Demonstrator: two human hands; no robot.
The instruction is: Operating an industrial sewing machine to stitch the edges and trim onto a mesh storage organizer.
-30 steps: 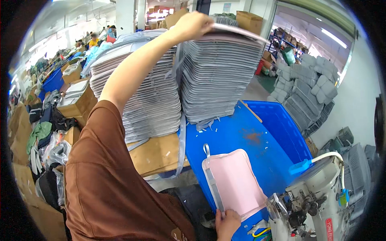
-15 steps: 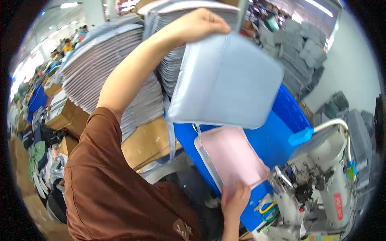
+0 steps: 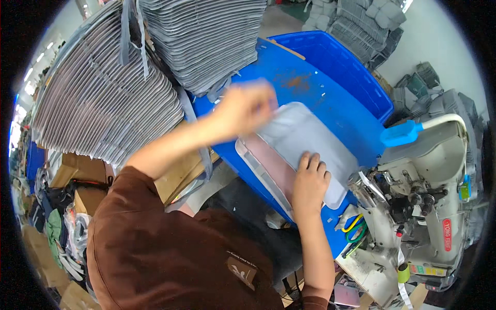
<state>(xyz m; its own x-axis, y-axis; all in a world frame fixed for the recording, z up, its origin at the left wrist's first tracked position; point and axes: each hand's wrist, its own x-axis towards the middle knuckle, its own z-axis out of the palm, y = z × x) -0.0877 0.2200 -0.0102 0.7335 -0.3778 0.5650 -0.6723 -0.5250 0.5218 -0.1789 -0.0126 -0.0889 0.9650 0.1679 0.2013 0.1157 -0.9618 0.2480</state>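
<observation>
Free room is lying between the grey panel [image 3: 333, 139] and blue bin [image 3: 369, 85]. Stacks [image 3: 206, 41] are blocking the left, the sewing machine [image 3: 426, 155] the right.

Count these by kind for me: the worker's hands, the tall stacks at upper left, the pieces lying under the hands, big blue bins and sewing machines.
Hands: 2 (left hand, blurred; right hand)
Tall stacks: 2 (left stack, right stack)
Pieces: 2 (grey piece, pink piece partly beneath it)
Blue bin: 1
Sewing machine: 1
Total: 8
</observation>
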